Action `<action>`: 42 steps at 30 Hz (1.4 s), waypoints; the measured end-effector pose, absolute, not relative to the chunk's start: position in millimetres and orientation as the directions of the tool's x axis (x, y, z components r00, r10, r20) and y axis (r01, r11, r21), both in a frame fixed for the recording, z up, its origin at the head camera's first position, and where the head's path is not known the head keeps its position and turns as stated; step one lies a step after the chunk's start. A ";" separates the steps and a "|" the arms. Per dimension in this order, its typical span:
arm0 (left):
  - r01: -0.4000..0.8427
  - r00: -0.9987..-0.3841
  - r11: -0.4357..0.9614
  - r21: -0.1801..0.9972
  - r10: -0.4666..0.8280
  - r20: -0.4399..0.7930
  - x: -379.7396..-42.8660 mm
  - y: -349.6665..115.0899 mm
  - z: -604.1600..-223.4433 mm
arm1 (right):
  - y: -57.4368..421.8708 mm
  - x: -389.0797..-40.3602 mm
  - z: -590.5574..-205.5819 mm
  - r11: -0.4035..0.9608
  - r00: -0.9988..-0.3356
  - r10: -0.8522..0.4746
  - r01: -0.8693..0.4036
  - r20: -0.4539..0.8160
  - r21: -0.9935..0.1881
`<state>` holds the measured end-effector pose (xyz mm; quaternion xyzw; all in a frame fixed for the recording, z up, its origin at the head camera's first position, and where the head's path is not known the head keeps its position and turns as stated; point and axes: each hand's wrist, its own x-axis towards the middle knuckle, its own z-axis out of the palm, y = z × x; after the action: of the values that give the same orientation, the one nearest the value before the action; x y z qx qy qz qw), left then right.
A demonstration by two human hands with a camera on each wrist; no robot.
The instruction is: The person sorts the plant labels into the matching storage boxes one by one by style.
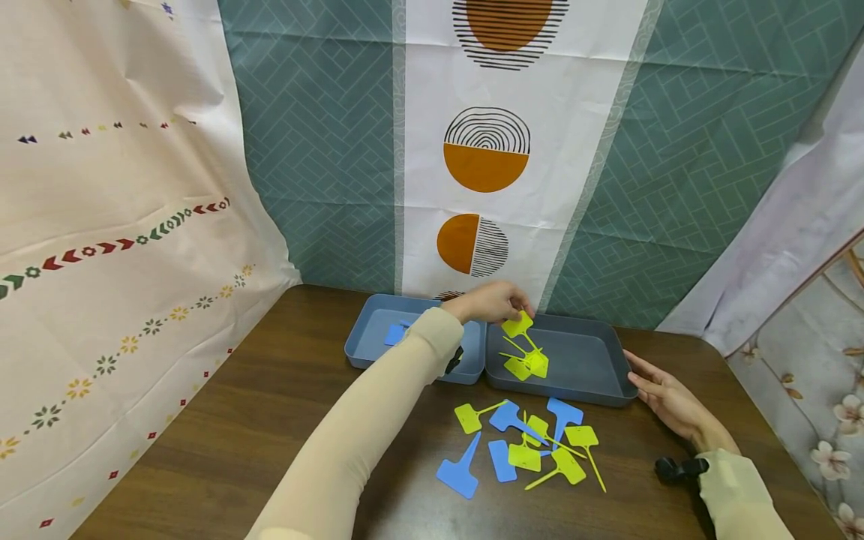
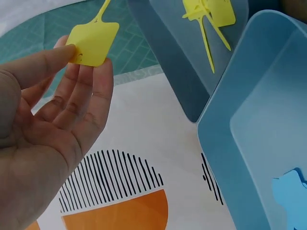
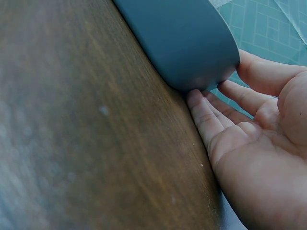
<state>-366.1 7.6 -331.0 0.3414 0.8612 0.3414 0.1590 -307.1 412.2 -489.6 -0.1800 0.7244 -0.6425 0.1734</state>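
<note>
My left hand (image 1: 491, 302) pinches a yellow T-shaped plant label (image 2: 93, 43) by its wide head, thumb on one side and fingers on the other. It hangs over the left part of a dark grey-blue tray (image 1: 583, 364), above several yellow labels (image 1: 536, 364) lying there in a small pile. My right hand (image 1: 671, 405) is at the tray's right end; in the right wrist view its extended fingers (image 3: 206, 117) touch the outside of the rounded corner. On the table in front lie loose blue labels (image 1: 459, 476) and yellow labels (image 1: 569, 466), some overlapping.
A lighter blue tray (image 1: 371, 324) stands against the dark tray's left side, with blue labels (image 1: 394, 334) inside, partly hidden by my left arm. The wooden table (image 1: 223, 442) ends at patterned cloth hanging behind and at both sides.
</note>
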 end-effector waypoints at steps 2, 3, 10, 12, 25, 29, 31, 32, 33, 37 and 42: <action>0.489 -0.715 0.551 0.676 0.697 -0.050 -368.1 12.0 -330.3 | 412.2 -306.9 -488.8 0.109 -0.874 -0.485 -0.036 -0.021 -0.993; 0.497 -0.715 0.559 0.664 0.697 -0.052 -369.1 14.1 -329.9 | 412.2 -306.7 -488.3 0.109 -0.874 -0.486 -0.035 -0.023 -0.993; 0.499 -0.720 0.596 0.629 0.689 -0.081 -373.0 28.2 -327.7 | 412.1 -304.5 -487.0 0.104 -0.874 -0.486 -0.028 -0.026 -0.994; 0.495 -0.721 0.597 0.631 0.687 -0.085 -372.4 31.6 -326.0 | 412.0 -303.7 -486.9 0.097 -0.873 -0.487 -0.033 -0.018 -0.995; 0.530 -0.741 0.680 0.506 0.662 -0.113 -376.0 42.6 -332.0 | 412.4 -304.6 -488.4 0.078 -0.867 -0.498 -0.058 0.011 -0.995; 0.542 -0.736 0.681 0.492 0.668 -0.113 -375.3 38.3 -328.8 | 412.8 -303.9 -486.1 0.113 -0.876 -0.483 -0.041 -0.019 -0.993; 0.554 -0.726 0.672 0.491 0.679 -0.110 -375.2 37.6 -327.0 | 413.2 -303.7 -485.2 0.130 -0.878 -0.477 -0.029 -0.036 -0.991; 0.560 -0.723 0.669 0.489 0.683 -0.106 -374.8 37.4 -326.3 | 413.2 -303.4 -484.9 0.132 -0.879 -0.476 -0.029 -0.037 -0.991; 0.564 -0.721 0.666 0.488 0.685 -0.102 -374.3 37.6 -325.6 | 413.3 -303.2 -484.6 0.133 -0.877 -0.478 -0.028 -0.039 -0.991; 0.568 -0.710 0.645 0.511 0.698 -0.093 -371.0 37.6 -323.0 | 413.7 -302.7 -485.1 0.115 -0.872 -0.489 -0.042 -0.019 -0.992; 0.544 -0.697 0.584 0.603 0.714 -0.063 -367.4 33.8 -320.8 | 412.6 -302.1 -485.2 0.099 -0.868 -0.496 -0.036 -0.018 -0.994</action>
<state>-367.4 33.8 -320.8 0.3586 0.8770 0.2819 0.1510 -302.1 412.6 -485.2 -0.1848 0.7195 -0.6452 0.1785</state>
